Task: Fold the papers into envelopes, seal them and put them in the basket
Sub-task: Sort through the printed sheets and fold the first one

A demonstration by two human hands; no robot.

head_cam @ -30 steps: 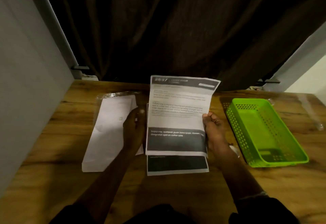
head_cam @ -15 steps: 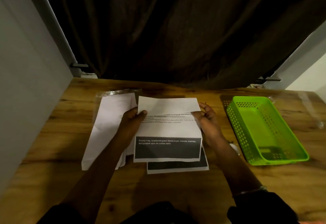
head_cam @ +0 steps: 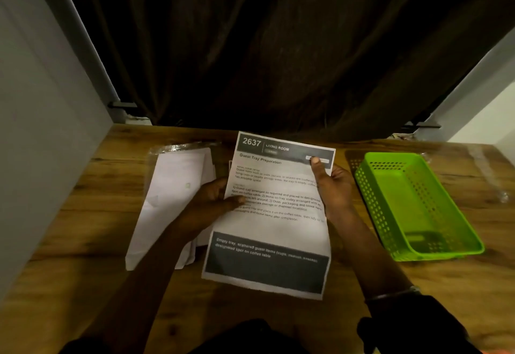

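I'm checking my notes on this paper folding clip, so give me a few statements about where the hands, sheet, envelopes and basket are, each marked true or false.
1. Both hands hold the printed sheet. True: left hand, right hand.
2. The green basket holds a sealed envelope. False: no envelope shows inside it.
3. The white envelopes lie left of the sheet. True.
4. The sheet is folded in half. False: it is open flat, heading to bottom band.
5. The basket sits at the left wall. False: it is right of the sheet.
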